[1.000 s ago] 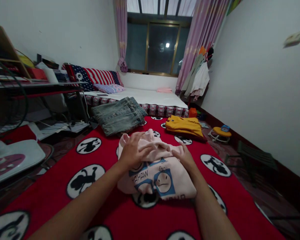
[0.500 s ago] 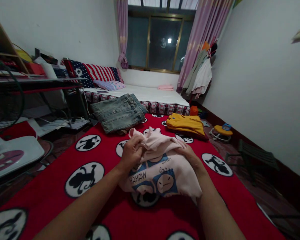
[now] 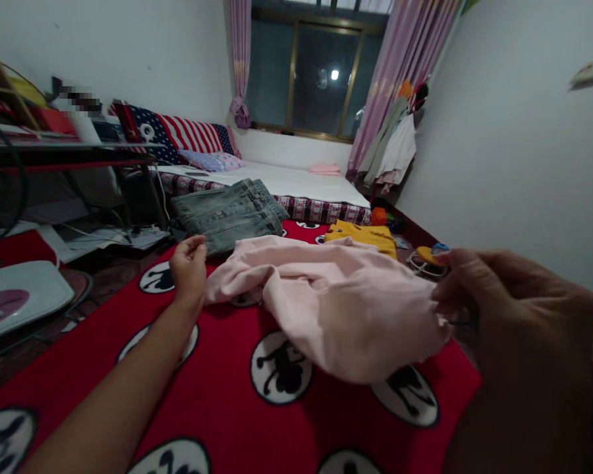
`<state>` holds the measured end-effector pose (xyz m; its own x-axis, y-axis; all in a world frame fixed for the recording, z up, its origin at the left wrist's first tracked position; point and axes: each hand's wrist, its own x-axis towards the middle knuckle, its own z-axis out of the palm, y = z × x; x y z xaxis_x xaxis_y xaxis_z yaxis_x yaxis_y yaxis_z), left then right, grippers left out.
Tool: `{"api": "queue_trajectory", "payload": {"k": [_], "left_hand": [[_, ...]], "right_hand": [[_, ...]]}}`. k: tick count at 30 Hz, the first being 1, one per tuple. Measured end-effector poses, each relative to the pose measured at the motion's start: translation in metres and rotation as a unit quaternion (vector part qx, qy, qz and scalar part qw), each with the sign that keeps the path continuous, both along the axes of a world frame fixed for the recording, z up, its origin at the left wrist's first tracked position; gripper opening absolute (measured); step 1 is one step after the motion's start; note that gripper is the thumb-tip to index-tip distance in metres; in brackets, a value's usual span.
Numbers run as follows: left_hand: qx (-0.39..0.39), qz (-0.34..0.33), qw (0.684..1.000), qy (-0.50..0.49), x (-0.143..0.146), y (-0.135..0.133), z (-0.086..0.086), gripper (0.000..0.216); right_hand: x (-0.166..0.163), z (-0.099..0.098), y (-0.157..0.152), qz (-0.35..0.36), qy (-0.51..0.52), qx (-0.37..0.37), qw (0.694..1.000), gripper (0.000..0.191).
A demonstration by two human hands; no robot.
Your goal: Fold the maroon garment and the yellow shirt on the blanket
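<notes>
Head view: both hands hold a pale pink cotton garment (image 3: 336, 303) spread above a red blanket printed with black-and-white monkey circles (image 3: 237, 408).
Nearest, the right hand (image 3: 514, 329) pinches the garment's right edge between closed fingers. Farther off, the left hand (image 3: 188, 266) grips the left end. Behind lie folded blue denim jeans (image 3: 227, 220) and a folded yellow shirt (image 3: 363, 236).

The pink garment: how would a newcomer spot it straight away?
Start at the red blanket with black cartoon circles. The pink garment is stretched across it between the left hand and right hand. Unlike the folded jeans and yellow top behind, it is spread open.
</notes>
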<state>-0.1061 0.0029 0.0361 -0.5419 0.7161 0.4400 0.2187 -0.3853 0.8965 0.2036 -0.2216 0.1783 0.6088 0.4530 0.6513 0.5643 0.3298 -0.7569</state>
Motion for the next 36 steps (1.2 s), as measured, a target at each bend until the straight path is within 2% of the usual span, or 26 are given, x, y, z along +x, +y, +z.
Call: {"api": "queue_trajectory", "payload": {"k": [1,3,5,7,9,11,13,15,17,18,20,22,25,28,30,31,32,33,34,35,36], "left_hand": [[-0.002,-0.014,1.000,0.015,0.003,-0.002,0.001,0.028],[-0.019,-0.063,0.995,0.071,0.012,-0.007,0.004,0.030],[-0.060,-0.129,0.977,0.161,0.024,-0.015,0.006,0.035],[-0.123,-0.178,0.939,0.266,0.036,-0.024,0.004,0.044],[-0.167,-0.212,0.894,0.357,0.048,-0.033,0.000,0.050],[-0.161,-0.236,0.865,0.412,0.057,-0.042,-0.006,0.053],[-0.134,-0.248,0.854,0.437,0.062,-0.048,-0.010,0.057],[-0.129,-0.242,0.853,0.445,0.064,-0.051,-0.013,0.059],[-0.145,-0.240,0.848,0.449,0.063,-0.050,-0.015,0.053],[-0.154,-0.241,0.845,0.452,0.062,-0.049,-0.015,0.050],[-0.164,-0.246,0.841,0.453,0.060,-0.047,-0.012,0.044],[-0.149,-0.240,0.853,0.439,0.058,-0.046,-0.005,0.039],[-0.073,-0.207,0.907,0.361,0.057,-0.051,0.017,0.039],[0.009,-0.192,0.949,0.251,0.053,-0.067,0.050,0.043],[0.050,-0.204,0.962,0.174,0.049,-0.082,0.073,0.045],[0.070,-0.211,0.965,0.135,0.045,-0.090,0.084,0.046],[0.087,-0.218,0.967,0.100,0.041,-0.097,0.093,0.045],[0.100,-0.223,0.967,0.070,0.036,-0.103,0.101,0.044],[0.106,-0.232,0.966,0.048,0.031,-0.107,0.108,0.042],[0.106,-0.241,0.964,0.030,0.024,-0.110,0.114,0.040],[0.098,-0.249,0.963,0.020,0.018,-0.111,0.117,0.039]], "right_hand": [[-0.008,0.004,-0.007,-0.002,-0.038,-0.021,0.999,0.017],[-0.015,0.006,-0.012,0.022,-0.090,-0.008,0.996,0.017],[-0.013,-0.002,0.000,0.078,-0.116,-0.001,0.990,0.015],[-0.002,-0.022,0.027,0.134,-0.126,-0.049,0.982,0.017],[0.012,-0.053,0.062,0.168,-0.151,-0.152,0.962,0.024],[0.026,-0.091,0.094,0.139,-0.205,-0.257,0.934,0.035],[0.038,-0.129,0.116,0.087,-0.243,-0.305,0.917,0.057],[0.048,-0.160,0.127,0.029,-0.240,-0.356,0.903,0.070],[0.057,-0.180,0.129,-0.033,-0.230,-0.392,0.890,0.069],[0.061,-0.185,0.128,-0.058,-0.230,-0.402,0.884,0.062],[0.068,-0.188,0.124,-0.084,-0.242,-0.409,0.876,0.038],[0.071,-0.180,0.120,-0.092,-0.249,-0.391,0.881,0.021],[0.068,-0.152,0.115,-0.126,-0.220,-0.325,0.911,0.022],[0.044,-0.115,0.108,-0.146,-0.158,-0.237,0.947,0.023],[0.012,-0.093,0.095,-0.084,-0.109,-0.146,0.980,0.022],[-0.009,-0.084,0.086,-0.012,-0.080,-0.093,0.992,0.021],[-0.031,-0.077,0.076,0.094,-0.042,-0.059,0.993,0.021],[-0.053,-0.072,0.064,0.230,-0.013,-0.056,0.971,0.021],[-0.074,-0.068,0.054,0.383,-0.001,-0.074,0.921,0.022],[-0.091,-0.064,0.045,0.530,-0.018,-0.111,0.840,0.028],[-0.102,-0.061,0.038,0.631,-0.029,-0.148,0.761,0.032]]}}
